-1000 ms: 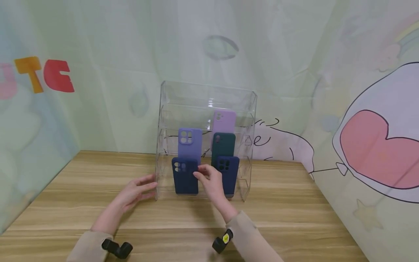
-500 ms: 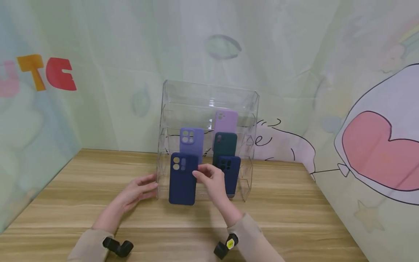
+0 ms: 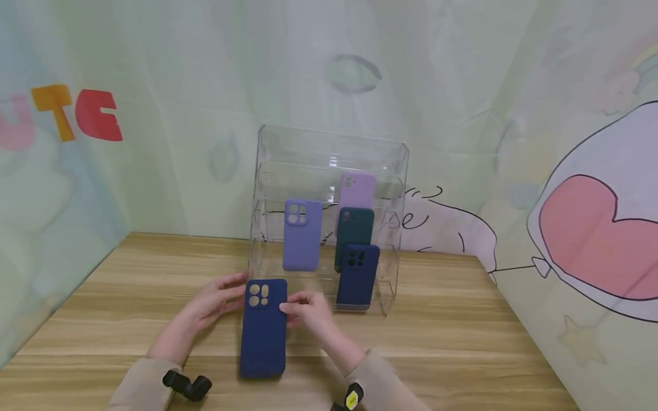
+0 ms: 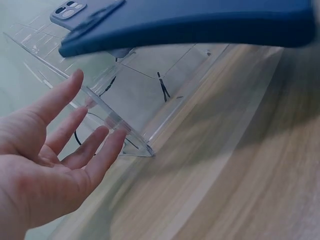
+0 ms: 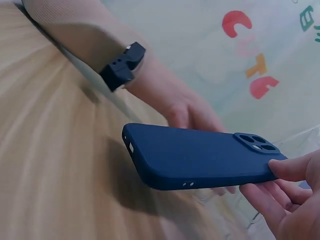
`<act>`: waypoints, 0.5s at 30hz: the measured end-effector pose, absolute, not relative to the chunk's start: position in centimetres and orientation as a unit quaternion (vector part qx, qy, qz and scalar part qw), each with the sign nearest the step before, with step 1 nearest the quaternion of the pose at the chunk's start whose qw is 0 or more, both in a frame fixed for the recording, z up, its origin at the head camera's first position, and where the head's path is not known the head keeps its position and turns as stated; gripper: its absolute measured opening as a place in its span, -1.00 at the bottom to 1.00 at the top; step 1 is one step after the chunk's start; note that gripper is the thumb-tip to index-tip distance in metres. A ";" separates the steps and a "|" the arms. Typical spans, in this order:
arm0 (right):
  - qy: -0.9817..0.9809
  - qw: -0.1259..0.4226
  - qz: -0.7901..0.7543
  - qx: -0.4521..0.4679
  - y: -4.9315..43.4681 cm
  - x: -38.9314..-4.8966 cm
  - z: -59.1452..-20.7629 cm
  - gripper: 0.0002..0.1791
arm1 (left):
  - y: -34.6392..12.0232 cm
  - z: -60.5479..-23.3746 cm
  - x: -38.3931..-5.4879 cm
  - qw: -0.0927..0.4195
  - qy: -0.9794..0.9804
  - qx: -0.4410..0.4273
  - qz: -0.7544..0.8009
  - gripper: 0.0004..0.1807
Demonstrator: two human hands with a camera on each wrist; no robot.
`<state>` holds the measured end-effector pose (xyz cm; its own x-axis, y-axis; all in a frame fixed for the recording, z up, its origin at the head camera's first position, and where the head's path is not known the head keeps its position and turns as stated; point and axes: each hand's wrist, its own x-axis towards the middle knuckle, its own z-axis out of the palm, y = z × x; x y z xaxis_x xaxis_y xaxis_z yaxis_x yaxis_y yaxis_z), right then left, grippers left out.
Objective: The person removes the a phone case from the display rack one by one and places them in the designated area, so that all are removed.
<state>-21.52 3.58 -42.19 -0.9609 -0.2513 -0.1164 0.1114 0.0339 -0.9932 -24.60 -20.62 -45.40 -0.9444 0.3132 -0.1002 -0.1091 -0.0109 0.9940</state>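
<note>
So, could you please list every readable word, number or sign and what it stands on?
"CUTE": on the backdrop.
Green lettering nearby: cut off, not fully readable.
Yellow label on the right wrist camera: too small to read.
Held phone case: no text visible.

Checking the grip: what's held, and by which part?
The right hand pinches a dark blue phone case by its right edge, toward the camera end; the left hand holds none.
</note>
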 end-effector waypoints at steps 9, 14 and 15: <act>0.694 0.194 -0.693 -0.032 2.1 -20.2 -44.7 -0.88 | -20.5 -45.3 -24.5 0.156 0.702 0.064 0.692 -0.21; 0.688 0.206 -0.696 -0.016 1.6 -19.9 -45.7 -0.90 | -20.5 -45.2 -24.6 0.158 0.697 0.067 0.696 -0.20; 0.686 0.209 -0.697 -0.013 1.5 -19.9 -45.8 -0.92 | -20.5 -45.3 -24.6 0.159 0.697 0.067 0.696 -0.20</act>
